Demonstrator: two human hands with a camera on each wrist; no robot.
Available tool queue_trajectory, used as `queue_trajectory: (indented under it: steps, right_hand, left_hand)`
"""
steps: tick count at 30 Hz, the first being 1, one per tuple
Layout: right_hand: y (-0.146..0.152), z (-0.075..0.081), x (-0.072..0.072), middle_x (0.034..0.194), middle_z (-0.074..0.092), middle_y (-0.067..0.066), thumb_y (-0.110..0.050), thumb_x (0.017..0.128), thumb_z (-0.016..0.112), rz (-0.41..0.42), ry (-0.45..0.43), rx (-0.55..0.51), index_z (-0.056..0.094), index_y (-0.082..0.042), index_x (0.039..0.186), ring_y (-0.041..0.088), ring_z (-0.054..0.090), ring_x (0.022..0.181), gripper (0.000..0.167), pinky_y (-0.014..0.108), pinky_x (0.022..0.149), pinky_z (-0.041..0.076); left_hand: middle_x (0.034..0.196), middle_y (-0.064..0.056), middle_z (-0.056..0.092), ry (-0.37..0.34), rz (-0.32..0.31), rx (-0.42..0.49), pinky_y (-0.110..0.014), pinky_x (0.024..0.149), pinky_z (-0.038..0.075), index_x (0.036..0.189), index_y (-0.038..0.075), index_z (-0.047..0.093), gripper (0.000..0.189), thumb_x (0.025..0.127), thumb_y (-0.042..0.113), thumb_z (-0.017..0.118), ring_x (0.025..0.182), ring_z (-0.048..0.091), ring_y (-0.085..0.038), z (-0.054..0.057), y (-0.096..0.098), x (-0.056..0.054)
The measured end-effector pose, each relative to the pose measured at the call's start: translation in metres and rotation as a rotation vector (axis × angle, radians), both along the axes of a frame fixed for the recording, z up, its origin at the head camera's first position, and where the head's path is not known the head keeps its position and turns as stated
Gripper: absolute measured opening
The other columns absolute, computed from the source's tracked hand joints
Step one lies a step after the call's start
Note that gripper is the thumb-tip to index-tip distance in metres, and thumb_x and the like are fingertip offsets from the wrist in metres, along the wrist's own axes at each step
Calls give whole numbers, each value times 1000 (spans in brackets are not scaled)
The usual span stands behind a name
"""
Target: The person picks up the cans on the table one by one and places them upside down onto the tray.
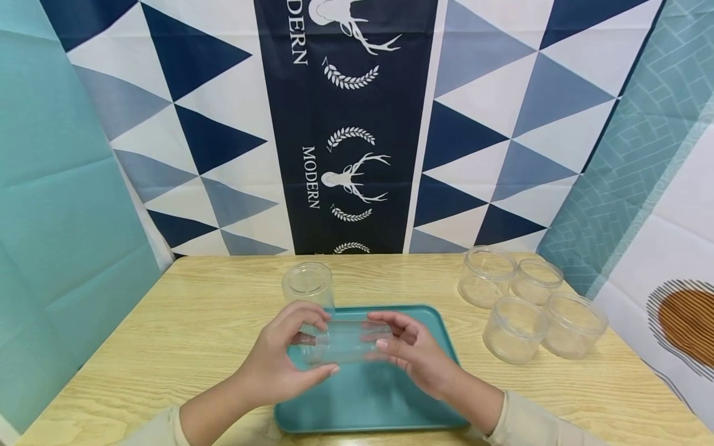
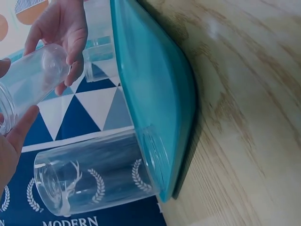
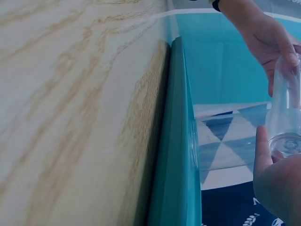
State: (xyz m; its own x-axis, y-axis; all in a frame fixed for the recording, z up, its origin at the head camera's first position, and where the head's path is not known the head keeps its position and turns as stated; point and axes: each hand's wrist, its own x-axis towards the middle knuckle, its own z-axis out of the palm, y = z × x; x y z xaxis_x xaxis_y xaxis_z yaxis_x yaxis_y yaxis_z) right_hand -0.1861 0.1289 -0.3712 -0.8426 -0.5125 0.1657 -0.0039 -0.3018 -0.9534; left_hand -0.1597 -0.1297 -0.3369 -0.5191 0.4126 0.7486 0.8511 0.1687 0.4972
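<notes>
A clear plastic jar (image 1: 348, 342) lies on its side in the air above a teal tray (image 1: 368, 409). My left hand (image 1: 284, 353) grips its rim end, thumb below and fingers above. At the base end, my right hand (image 1: 415, 353) holds it between thumb and fingers. The left wrist view shows the held jar (image 2: 35, 77) with its rim near the left hand (image 2: 11, 146) and its base at the right hand (image 2: 61, 35). A second clear jar (image 2: 96, 172) stands mouth down at the tray's back left corner, just beyond the left hand.
Several wide, low clear round containers (image 1: 515, 331) stand grouped at the right on the wooden table (image 1: 167, 334). A patterned cloth (image 1: 357, 124) hangs behind the table's back edge. Teal cloth (image 1: 67, 217) hangs on the left side.
</notes>
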Motion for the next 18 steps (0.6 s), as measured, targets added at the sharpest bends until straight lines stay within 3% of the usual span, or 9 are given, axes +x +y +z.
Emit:
queue_trajectory:
  steps: [9, 13, 18]
  right_hand:
    - [9, 2, -2, 132, 54, 17, -1, 97, 54, 10, 16, -10, 54, -4, 132, 27, 59, 115, 36, 45, 94, 51]
    - [15, 2, -5, 130, 56, 14, -1, 97, 54, 1, 39, -8, 57, -10, 130, 26, 59, 114, 33, 45, 94, 51]
    - [23, 1, -9, 129, 57, 14, 1, 97, 54, -12, 74, -34, 58, -9, 131, 27, 60, 114, 36, 46, 93, 51]
  left_hand:
    - [122, -12, 53, -10, -44, -4, -32, 78, 58, 118, 6, 55, 63, 66, 2, 89, 108, 56, -22, 0, 4, -3]
    - [124, -11, 52, -3, -19, -26, -34, 78, 57, 122, 5, 54, 67, 66, 4, 90, 109, 55, -22, -1, 2, -3]
    - [122, -10, 53, -9, -3, -50, -36, 79, 57, 123, 4, 54, 67, 67, 5, 90, 110, 55, -22, -1, -1, -3]
